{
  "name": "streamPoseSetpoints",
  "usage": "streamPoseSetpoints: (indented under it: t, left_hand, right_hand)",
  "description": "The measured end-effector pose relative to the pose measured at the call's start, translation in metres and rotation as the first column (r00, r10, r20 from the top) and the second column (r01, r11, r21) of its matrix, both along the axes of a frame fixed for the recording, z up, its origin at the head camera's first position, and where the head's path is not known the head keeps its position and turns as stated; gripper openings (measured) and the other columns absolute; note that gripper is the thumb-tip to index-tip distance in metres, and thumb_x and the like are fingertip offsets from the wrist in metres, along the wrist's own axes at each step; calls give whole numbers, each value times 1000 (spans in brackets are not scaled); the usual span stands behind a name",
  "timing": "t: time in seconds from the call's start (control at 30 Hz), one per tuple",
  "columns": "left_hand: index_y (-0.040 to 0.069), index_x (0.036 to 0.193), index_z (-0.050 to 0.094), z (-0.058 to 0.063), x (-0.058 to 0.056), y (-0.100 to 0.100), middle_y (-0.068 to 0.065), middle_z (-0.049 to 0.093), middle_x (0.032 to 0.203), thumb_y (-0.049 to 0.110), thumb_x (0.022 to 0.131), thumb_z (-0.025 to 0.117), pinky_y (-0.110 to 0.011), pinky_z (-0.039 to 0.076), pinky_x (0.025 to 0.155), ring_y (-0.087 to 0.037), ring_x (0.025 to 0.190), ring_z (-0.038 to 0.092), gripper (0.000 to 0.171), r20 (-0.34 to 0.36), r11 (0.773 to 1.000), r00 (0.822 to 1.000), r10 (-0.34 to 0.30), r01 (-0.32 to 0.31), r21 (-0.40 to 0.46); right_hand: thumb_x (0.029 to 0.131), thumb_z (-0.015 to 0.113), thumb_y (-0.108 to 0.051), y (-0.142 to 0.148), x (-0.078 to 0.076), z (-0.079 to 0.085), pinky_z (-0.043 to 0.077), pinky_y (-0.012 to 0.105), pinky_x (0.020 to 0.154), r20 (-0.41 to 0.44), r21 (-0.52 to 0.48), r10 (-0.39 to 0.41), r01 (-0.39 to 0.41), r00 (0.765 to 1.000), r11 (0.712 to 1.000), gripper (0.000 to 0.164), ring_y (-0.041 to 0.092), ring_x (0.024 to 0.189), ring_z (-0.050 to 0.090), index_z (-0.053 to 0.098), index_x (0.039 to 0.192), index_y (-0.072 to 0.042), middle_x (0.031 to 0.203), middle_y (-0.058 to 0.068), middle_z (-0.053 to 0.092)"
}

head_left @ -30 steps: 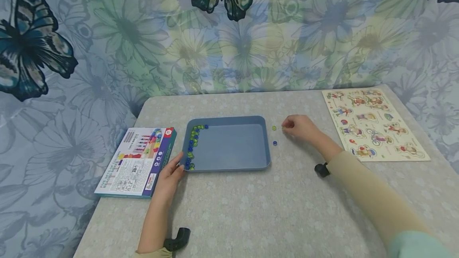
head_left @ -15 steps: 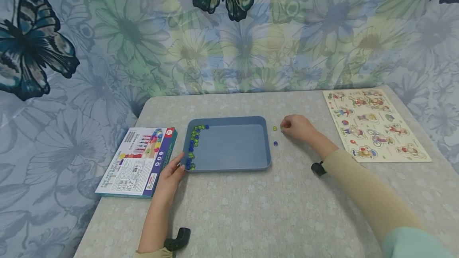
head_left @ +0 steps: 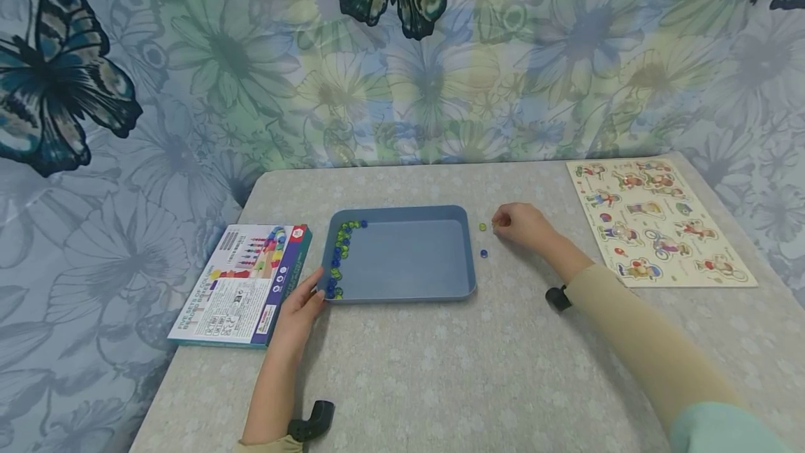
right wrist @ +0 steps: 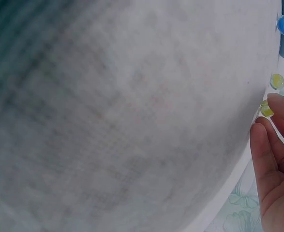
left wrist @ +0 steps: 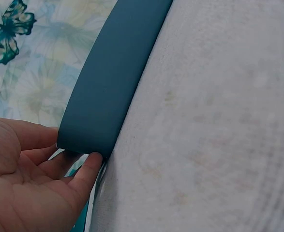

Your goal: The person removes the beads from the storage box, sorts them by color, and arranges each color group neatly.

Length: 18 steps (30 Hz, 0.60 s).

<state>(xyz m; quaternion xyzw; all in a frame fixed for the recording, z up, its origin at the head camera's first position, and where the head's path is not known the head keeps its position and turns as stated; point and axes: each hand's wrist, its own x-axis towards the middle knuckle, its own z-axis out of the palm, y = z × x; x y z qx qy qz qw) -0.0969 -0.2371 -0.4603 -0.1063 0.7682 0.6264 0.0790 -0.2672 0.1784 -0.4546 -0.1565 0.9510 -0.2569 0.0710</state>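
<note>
A blue tray (head_left: 409, 254) lies on the table, with a row of blue and yellow-green glass marbles (head_left: 340, 243) along its left side and far left corner. My left hand (head_left: 300, 310) grips the tray's near left corner; the left wrist view has thumb and fingers around the tray's end (left wrist: 100, 92). To the right of the tray, my right hand (head_left: 522, 224) pinches a yellow-green marble (right wrist: 265, 108) between thumb and fingers, low over the table. Close by are another yellow-green marble (head_left: 482, 227) and a blue marble (head_left: 483, 254).
Left of the tray lies a flat printed box (head_left: 239, 285), close to my left forearm. A board with cartoon figures (head_left: 660, 222) lies at the table's right, beyond my right wrist. A patterned cloth (head_left: 428, 89) hangs behind the table (head_left: 428, 369).
My right hand has shifted slightly left, towards the loose yellow-green marble, and then stayed there. The left hand and the tray hold their place.
</note>
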Motion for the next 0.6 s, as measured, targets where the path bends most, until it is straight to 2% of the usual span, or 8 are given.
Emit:
streamPoseSetpoints:
  t: [0.23, 0.4, 0.5, 0.6]
  left_hand:
    - [22, 145, 34, 0, 0, 1, 4, 25, 152, 16, 100, 42, -35, 32, 106, -15, 136, 28, 46, -2, 1000, 1000, 0, 0, -8]
    - [21, 146, 34, 1, 0, 1, 1, 24, 152, 16, 100, 42, -37, 32, 107, -17, 137, 27, 46, -6, 1000, 1000, -7, 7, -6]
    - [21, 146, 34, 1, 0, 1, 0, 23, 153, 16, 100, 41, -38, 32, 106, -18, 137, 26, 46, -4, 1000, 1000, -9, 9, -4]
    - [22, 146, 34, 2, 0, 2, 1, 23, 153, 16, 100, 41, -37, 32, 106, -17, 137, 27, 46, 3, 1000, 1000, -10, 10, -4]
  right_hand:
    - [86, 65, -16, 1, 3, 4, 49, 40, 75, 2, -14, -42, 42, 999, 999, 21, 25, 87, 59, 66, 103, -3, 94, 11, 64]
    - [89, 63, -19, -9, 8, 18, 51, 39, 74, -74, -84, -69, 62, 995, 995, 25, 26, 91, 59, 64, 109, -4, 104, 12, 62]
    - [89, 63, -17, -24, 15, 30, 52, 38, 73, -128, -164, -41, 20, 991, 986, 25, 24, 89, 60, 65, 110, -4, 104, 12, 63]
    - [88, 64, -15, -44, 24, 38, 52, 35, 73, -160, -241, 28, -67, 987, 968, 26, 21, 88, 61, 65, 112, -4, 104, 11, 64]
